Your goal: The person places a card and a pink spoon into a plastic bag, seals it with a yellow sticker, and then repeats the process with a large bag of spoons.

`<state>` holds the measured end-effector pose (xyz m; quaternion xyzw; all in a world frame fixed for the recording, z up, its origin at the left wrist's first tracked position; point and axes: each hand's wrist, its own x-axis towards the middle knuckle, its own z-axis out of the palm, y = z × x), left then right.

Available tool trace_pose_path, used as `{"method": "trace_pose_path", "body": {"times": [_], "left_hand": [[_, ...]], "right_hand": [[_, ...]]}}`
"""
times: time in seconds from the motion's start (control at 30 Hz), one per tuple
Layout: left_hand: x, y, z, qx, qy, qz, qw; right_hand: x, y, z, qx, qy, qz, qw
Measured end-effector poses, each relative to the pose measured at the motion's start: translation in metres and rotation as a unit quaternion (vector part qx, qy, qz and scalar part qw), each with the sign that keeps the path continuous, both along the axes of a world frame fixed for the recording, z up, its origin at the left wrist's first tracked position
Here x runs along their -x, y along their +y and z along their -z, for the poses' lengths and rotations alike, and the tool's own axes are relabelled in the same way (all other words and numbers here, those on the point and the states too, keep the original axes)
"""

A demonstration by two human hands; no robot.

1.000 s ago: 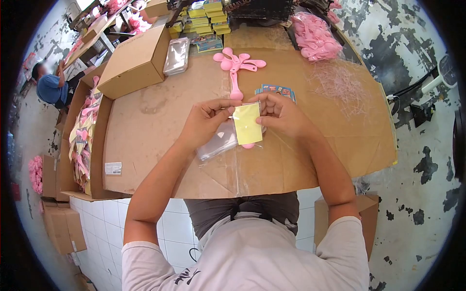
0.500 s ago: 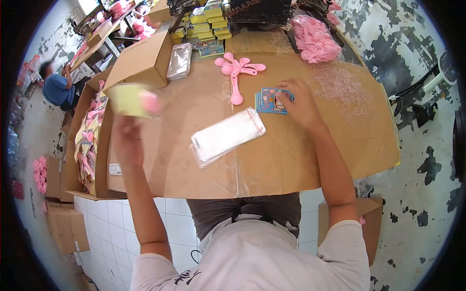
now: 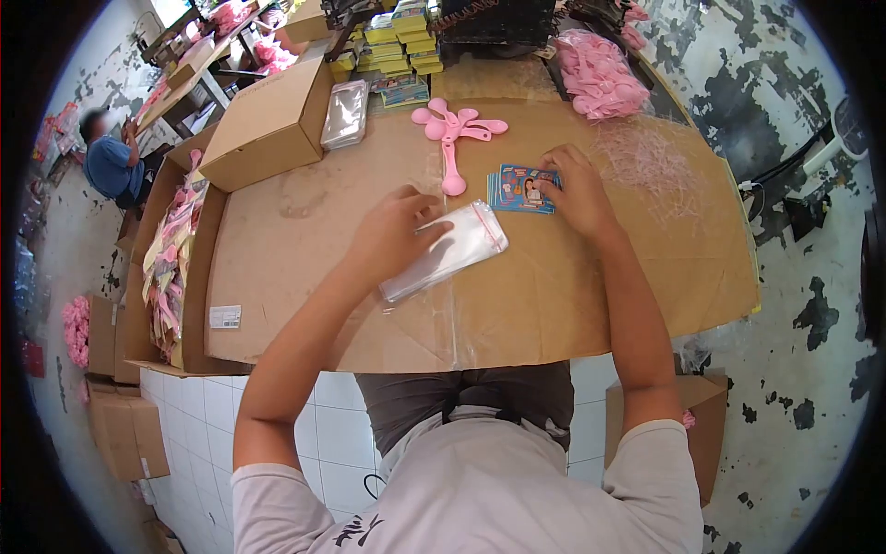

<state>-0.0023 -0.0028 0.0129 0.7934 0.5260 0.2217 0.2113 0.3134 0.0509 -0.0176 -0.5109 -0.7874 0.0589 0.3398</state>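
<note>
My left hand [image 3: 399, 233] is over the left part of a stack of clear plastic bags [image 3: 460, 242], its thumb and fingers apart and nothing held. Whether its fingertips touch the bags is hard to tell. At the right edge of a small fanned stack of blue printed cards [image 3: 526, 190], my right hand [image 3: 580, 192] is closed, thumb on the top card and fingers along the edge. Just behind the bags lie several pink plastic measuring spoons [image 3: 450, 152], spread on the cardboard-covered table [image 3: 544, 295].
On the left, an open carton [image 3: 194, 277] holds packed pink pieces with cards. Behind it are a cardboard box [image 3: 268, 125] and a pack of clear bags [image 3: 345, 114]. A bag of pink spoons [image 3: 600, 74] and plastic scraps [image 3: 651, 162] lie right. A person [image 3: 113, 162] sits far left.
My left hand has moved from the open carton to the plastic bags. The yellow card with a pink piece it held is no longer in it. My right hand stays at the cards.
</note>
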Motion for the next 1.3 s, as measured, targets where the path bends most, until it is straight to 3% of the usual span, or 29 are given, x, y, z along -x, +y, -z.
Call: {"method": "trace_pose_path", "body": {"times": [0.03,0.13,0.23,0.33,0.43,0.53,0.63,0.73,0.83,0.93,1.03,1.13,1.23,1.3], "left_hand": [[-0.006,0.004,0.004,-0.008,0.055,0.007,0.998],[-0.008,0.015,0.014,-0.003,-0.014,0.004,1.000],[-0.004,0.016,0.019,0.083,-0.113,-0.012,0.990],[-0.003,0.012,0.027,0.019,-0.150,-0.016,0.988],[0.002,0.013,0.028,0.035,-0.138,-0.014,0.990],[0.005,0.016,0.030,0.059,-0.184,-0.019,0.981],[0.007,0.019,0.030,0.075,-0.218,-0.058,0.971],[0.010,0.028,0.040,0.018,-0.356,-0.051,0.933],[0.017,0.027,0.026,0.116,-0.412,-0.053,0.902],[0.017,0.025,0.021,0.133,-0.496,-0.010,0.858],[0.013,0.020,0.012,0.172,-0.490,0.006,0.855],[0.006,0.015,0.011,0.172,-0.467,0.015,0.867],[-0.001,0.011,0.016,0.170,-0.452,0.012,0.876],[-0.003,0.010,0.019,0.175,-0.461,0.020,0.870]], "right_hand": [[0.000,0.001,0.000,-0.020,-0.004,-0.010,1.000],[0.002,0.000,-0.009,0.090,0.107,-0.042,0.989],[0.015,-0.003,-0.012,0.190,0.321,-0.137,0.918],[0.037,-0.028,-0.021,0.317,0.382,-0.203,0.844],[0.053,-0.028,0.006,0.228,0.227,-0.291,0.901],[0.053,-0.034,-0.002,0.209,0.095,-0.247,0.941],[0.051,-0.029,0.006,0.155,0.100,-0.272,0.945],[0.051,-0.029,0.007,0.146,0.089,-0.265,0.949],[0.053,-0.035,0.001,0.190,0.129,-0.250,0.941],[0.044,-0.022,0.006,0.138,0.179,-0.215,0.950],[0.042,-0.019,0.003,0.199,0.268,-0.097,0.938],[0.046,-0.021,-0.001,0.234,0.376,-0.112,0.890],[0.055,-0.027,-0.014,0.186,0.454,-0.096,0.866],[0.052,-0.027,-0.009,0.195,0.430,-0.110,0.875]]}}
